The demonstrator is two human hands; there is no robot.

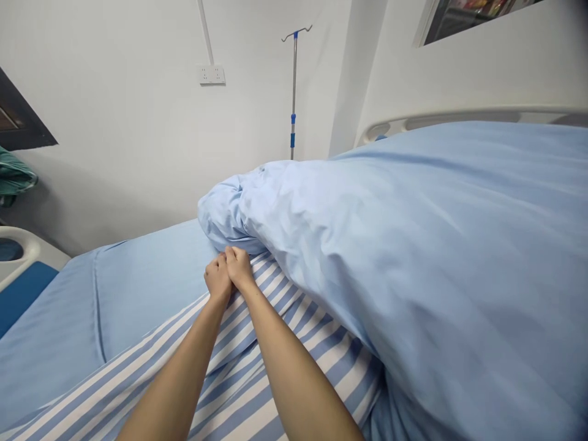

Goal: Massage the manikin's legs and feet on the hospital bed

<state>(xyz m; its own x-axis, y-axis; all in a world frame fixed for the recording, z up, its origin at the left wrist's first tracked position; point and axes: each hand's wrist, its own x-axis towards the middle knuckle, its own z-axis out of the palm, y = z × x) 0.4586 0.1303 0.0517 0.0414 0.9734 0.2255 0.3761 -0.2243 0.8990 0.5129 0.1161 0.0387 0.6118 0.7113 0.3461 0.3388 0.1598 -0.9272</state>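
My left hand and my right hand lie close together, touching, near the far end of a blue-and-white striped cloth. The fingers of both hands are curled in. Their fingertips are hidden, so whatever they grip does not show. Just beyond and to the right of my hands is the edge of a puffy light-blue quilt, bunched into a thick fold. The striped cloth lies under my wrists and bare forearms, partly covered by the quilt on the right. A light-blue bed sheet stretches out to the left.
Bed end boards stand at the left and behind the quilt at the right. Beyond the bed are a drip stand and a white wall with a power socket. Green cloth hangs at the far left.
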